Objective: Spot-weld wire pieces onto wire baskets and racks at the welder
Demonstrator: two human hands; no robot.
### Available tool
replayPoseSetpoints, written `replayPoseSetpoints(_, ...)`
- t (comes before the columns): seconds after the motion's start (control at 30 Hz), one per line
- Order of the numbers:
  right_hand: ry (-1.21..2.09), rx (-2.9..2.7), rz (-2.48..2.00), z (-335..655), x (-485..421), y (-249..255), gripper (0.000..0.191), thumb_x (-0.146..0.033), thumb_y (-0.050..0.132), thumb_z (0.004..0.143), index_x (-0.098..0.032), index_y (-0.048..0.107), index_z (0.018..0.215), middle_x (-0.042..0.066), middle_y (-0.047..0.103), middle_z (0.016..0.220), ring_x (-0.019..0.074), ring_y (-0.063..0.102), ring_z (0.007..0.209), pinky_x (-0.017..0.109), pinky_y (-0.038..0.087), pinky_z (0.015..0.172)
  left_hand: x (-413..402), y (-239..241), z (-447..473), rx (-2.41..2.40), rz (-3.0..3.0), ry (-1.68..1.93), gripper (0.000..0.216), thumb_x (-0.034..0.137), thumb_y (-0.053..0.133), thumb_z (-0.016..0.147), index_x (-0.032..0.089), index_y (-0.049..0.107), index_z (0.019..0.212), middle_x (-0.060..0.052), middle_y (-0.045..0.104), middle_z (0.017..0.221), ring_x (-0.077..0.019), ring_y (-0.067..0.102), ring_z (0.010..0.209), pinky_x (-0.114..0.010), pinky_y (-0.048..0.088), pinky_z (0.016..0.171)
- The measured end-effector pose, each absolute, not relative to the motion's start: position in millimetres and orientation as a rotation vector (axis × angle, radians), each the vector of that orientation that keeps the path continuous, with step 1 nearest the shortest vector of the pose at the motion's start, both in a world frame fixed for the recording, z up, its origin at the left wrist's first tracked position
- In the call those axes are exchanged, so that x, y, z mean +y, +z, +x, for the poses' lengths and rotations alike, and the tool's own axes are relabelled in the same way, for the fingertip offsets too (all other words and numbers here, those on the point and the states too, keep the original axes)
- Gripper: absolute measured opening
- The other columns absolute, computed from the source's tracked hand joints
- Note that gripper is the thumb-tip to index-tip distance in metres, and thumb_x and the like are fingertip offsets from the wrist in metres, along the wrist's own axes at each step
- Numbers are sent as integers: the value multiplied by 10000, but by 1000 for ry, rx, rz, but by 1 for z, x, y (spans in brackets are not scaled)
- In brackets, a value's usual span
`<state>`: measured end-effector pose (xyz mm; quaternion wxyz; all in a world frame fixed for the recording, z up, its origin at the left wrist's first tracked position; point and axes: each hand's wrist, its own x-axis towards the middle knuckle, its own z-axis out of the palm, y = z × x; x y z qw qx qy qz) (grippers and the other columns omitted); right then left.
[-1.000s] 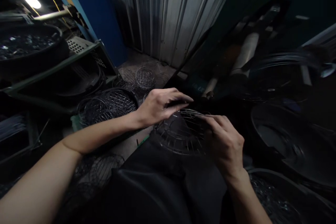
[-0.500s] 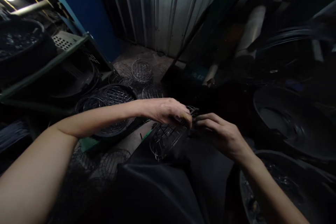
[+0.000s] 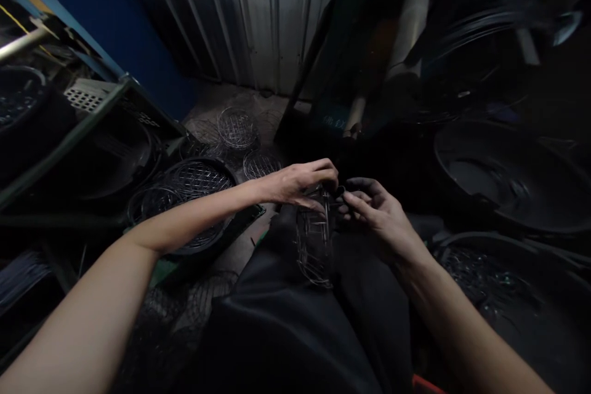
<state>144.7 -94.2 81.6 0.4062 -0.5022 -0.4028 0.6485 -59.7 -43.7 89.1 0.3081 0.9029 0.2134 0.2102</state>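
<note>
A round wire mesh guard (image 3: pixel 314 240) stands on edge over my lap, resting on my dark trousers. My left hand (image 3: pixel 300 183) grips its top rim, fingers curled over the wires. My right hand (image 3: pixel 373 212) meets it from the right, its fingertips pinched at the same top rim beside a small dark piece I cannot make out. Both hands touch the guard at one spot.
Several more wire guards (image 3: pixel 198 180) lie stacked on the floor at left, by a green metal rack (image 3: pixel 69 135). Dark round tubs (image 3: pixel 503 172) stand at right, one holding small metal parts (image 3: pixel 480 271). A corrugated metal wall (image 3: pixel 258 12) rises behind.
The wire guard has turned from lying nearly flat to standing on edge. Both hands have come together at its top rim. The view has shifted left and down.
</note>
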Motion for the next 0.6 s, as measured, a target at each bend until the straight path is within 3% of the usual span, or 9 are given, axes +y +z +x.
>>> replayPoseSetpoints(0.1, 1698, -947, -1307, 149, -91, 87, 507, -361, 818, 571, -156, 585, 972, -37, 591, 626, 101, 582, 549, 214, 464, 521, -50, 88, -56, 543, 2550, 482, 166, 296, 572, 853, 177, 653, 934, -113, 602, 1094, -173, 569, 970, -315, 415, 867)
replayPoseSetpoints(0.37, 1728, -1042, -1327, 159, -110, 94, 437, -377, 762, 644, -132, 637, 984, 6, 628, 675, 108, 574, 575, 253, 468, 565, -73, 81, -54, 335, 2828, 625, 274, 238, 369, 945, 204, 630, 1023, -89, 670, 1038, -159, 571, 986, -293, 432, 839)
replayPoseSetpoints(0.5, 1762, -1018, -1348, 161, -123, 100, 406, -371, 760, 637, -139, 629, 942, -3, 612, 658, 104, 563, 566, 237, 452, 544, -84, 83, -45, 201, 2948, 732, 227, 182, 391, 932, 175, 614, 973, -67, 672, 974, -167, 561, 954, -303, 414, 828)
replayPoseSetpoints(0.6, 1779, -950, -1337, 158, -135, 101, 382, -351, 759, 632, -157, 596, 918, -41, 561, 602, 76, 508, 511, 205, 411, 500, -98, 88, -35, 223, 2986, 619, 186, 167, 411, 920, 167, 596, 937, -53, 649, 899, -160, 542, 856, -285, 406, 730)
